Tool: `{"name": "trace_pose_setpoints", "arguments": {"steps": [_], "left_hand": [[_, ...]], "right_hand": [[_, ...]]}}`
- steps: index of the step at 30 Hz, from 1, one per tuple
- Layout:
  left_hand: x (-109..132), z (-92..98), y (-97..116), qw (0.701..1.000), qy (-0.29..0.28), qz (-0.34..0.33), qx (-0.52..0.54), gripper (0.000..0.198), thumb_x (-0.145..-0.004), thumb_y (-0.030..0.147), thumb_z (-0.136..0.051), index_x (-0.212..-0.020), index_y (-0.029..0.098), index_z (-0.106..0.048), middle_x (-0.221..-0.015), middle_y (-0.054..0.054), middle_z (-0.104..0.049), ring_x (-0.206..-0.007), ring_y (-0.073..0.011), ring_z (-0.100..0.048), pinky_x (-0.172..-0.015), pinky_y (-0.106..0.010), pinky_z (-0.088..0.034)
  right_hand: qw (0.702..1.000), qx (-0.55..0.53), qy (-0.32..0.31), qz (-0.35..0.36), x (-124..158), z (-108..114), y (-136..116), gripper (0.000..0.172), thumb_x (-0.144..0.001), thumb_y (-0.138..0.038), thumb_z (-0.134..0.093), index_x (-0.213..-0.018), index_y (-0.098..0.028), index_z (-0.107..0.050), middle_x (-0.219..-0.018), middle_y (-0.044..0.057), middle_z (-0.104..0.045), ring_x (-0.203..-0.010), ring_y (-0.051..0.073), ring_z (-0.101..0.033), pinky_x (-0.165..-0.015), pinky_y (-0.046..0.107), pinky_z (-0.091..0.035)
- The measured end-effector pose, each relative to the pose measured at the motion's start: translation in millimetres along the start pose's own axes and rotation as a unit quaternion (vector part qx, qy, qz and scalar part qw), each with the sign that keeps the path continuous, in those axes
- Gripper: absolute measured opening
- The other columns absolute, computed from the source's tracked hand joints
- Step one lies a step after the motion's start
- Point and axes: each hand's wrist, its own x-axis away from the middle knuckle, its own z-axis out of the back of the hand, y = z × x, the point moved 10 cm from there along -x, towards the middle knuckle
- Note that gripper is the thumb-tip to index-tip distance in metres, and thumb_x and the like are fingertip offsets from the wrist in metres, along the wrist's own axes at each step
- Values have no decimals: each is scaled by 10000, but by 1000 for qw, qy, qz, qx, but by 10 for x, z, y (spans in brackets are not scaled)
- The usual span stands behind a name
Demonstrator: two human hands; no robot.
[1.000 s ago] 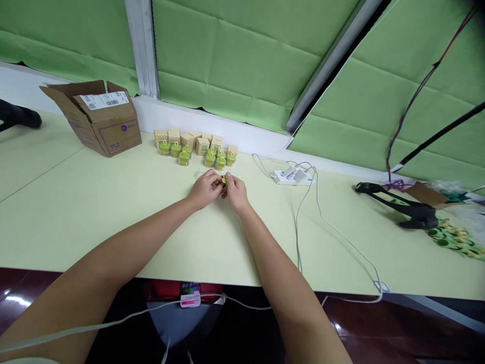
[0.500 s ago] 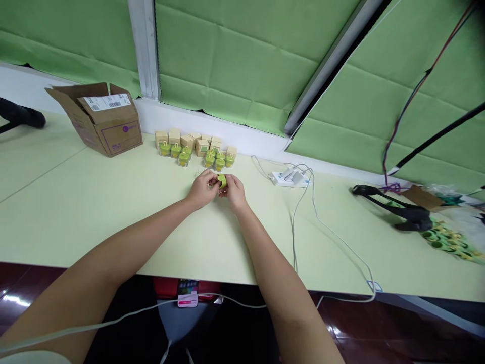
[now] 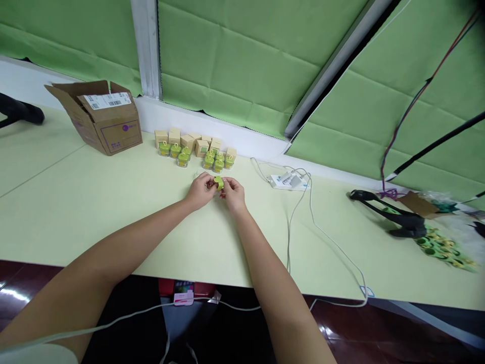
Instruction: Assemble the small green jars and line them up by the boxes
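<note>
Over the table [image 3: 113, 202], just in front of the jars [image 3: 183, 160], holds a small green piece [image 3: 219, 181] between left hand [image 3: 199, 193] and right hand [image 3: 234, 195], pinched from opposite sides by both. Shows a curved outer face turned up toward the camera, bending down rightward; cannot tell its long axis, being partly covered.

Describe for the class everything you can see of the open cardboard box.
The cardboard box is brown and stands open on the pale table, left of the small tan boxes. Its flaps stand apart, and one bears a white label with black printing. The near side carries a purple outline and round mark; its lettering is too small to read. Any contents are hidden, and contact with the wall behind cannot be judged.
</note>
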Motion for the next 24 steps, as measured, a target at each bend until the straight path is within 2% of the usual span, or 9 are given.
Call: {"name": "trace_pose_setpoints", "arguments": {"steps": [5, 10, 15, 21, 24], "left_hand": [[-9, 17, -18, 1000, 9, 14, 12, 75, -837, 143, -614, -780, 190, -627, -795, -5, -537, -711, -138, -537, -645, -273, -449], [-15, 22, -51, 998, 4, 34, 46, 58, -808, 215, -667, -815, 180, -713, -798, -12, -585, -720, -137, -565, -648, -270, -457], [-10, 23, -120, 996, 2, 65, 63, 122, -787, 284, -693, -734, 177, -723, -784, -19, -617, -703, -134, -575, -663, -275, -462], [-31, 51, -134, 995, 9, 83, 62, 145, -742, 300, -697, -690, 167, -670, -747, -3, -587, -673, -126, -557, -658, -275, -457], [-43, 47, -148, 992, 2, 100, 78, 139, -720, 293, -683, -685, 165, -640, -739, 3, -597, -672, -121, -553, -667, -269, -456]], "right_hand": [[1000, -2, 17, 7, -23, 39, -16, 239, -776, -411, -748, -875, -211, -664, -677, -47, -640, -552, 94, -544, -476, 214, -437], [999, -11, 39, 19, -30, 92, -33, 285, -718, -424, -799, -811, -193, -662, -646, -46, -633, -521, 85, -519, -478, 228, -441], [998, -18, 51, -15, -29, 126, 27, 310, -667, -426, -834, -781, -176, -690, -654, -36, -651, -533, 85, -526, -514, 241, -478], [997, -31, 31, -61, -21, 106, 94, 296, -677, -403, -851, -817, -170, -733, -721, -21, -687, -564, 82, -558, -556, 237, -531], [996, -57, 2, -72, -14, 59, 102, 330, -695, -457, -847, -831, -181, -726, -815, 2, -717, -623, 98, -619, -573, 235, -554]]}}
